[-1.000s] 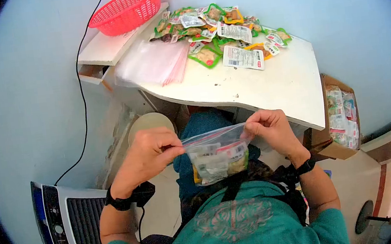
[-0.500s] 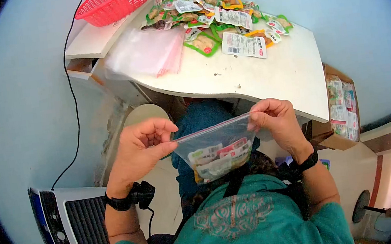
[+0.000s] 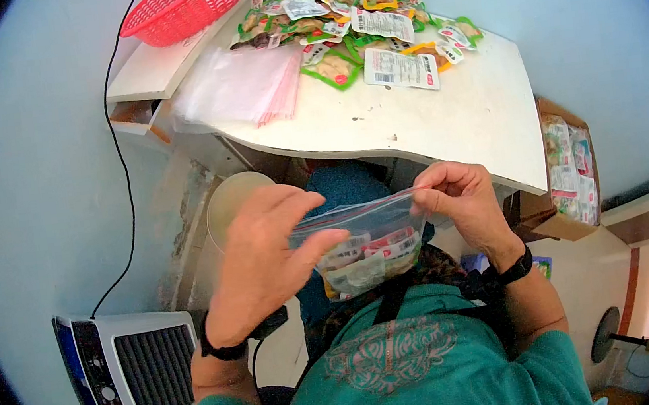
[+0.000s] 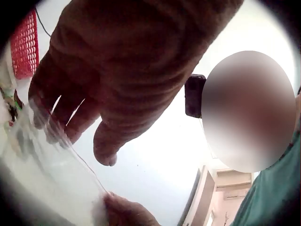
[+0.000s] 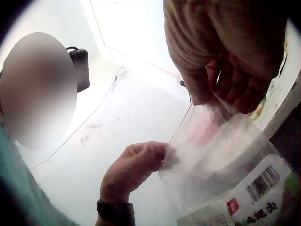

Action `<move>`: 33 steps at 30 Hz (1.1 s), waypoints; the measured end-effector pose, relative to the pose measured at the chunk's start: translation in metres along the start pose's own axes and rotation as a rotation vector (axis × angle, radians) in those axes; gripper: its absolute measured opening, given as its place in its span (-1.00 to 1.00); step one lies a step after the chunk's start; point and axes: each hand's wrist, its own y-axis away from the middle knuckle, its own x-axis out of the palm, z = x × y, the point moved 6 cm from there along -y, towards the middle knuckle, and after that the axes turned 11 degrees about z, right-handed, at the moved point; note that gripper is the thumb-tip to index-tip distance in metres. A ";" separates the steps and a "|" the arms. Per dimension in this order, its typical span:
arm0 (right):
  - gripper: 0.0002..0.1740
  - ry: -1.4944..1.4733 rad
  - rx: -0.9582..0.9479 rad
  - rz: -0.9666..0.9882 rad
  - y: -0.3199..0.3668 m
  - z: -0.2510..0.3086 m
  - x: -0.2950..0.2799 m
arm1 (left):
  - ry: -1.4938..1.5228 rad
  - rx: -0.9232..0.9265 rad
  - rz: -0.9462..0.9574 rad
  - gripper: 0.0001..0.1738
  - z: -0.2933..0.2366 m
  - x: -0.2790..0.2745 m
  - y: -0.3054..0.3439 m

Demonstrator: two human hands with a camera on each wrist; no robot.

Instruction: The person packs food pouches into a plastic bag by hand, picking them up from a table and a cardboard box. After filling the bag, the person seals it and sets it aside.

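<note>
A clear zip bag [image 3: 372, 233] with a red-lined top edge hangs between my hands over my lap. Inside its bottom lie several small printed snack packets [image 3: 368, 265]; one shows a barcode in the right wrist view. My right hand [image 3: 460, 199] pinches the bag's right top corner between thumb and fingers. At the left end of the bag, my left hand [image 3: 262, 249] has its thumb spread away from the fingers. In the left wrist view, the left fingers [image 4: 59, 127] lie against the film while the thumb stands off it.
On the white table [image 3: 444, 125] ahead lie a pile of snack packets [image 3: 328, 22] and a stack of zip bags [image 3: 240, 92]. A red basket [image 3: 182, 11] sits at the back left. Right of the table stands a carton [image 3: 554, 216] of filled bags. An air cooler [image 3: 152, 374] is at lower left.
The left hand pinched the bag's left corner earlier; its thumb and fingers have since parted, and it has moved right along the top edge. The right hand keeps its pinch.
</note>
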 end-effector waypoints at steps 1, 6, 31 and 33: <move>-0.94 0.010 0.003 0.001 0.001 0.001 0.000 | -0.010 0.000 0.003 -0.65 -0.003 0.005 -0.004; -0.93 -0.025 -0.030 0.024 0.006 0.003 -0.001 | 0.064 -0.005 0.138 -0.80 -0.003 0.025 -0.019; -0.93 0.037 -0.216 0.342 0.020 0.026 0.027 | 0.225 0.106 0.324 -0.88 -0.044 0.005 0.000; -0.94 0.058 -0.223 0.334 0.019 0.025 0.029 | 0.239 0.067 0.294 -0.89 -0.037 0.004 0.002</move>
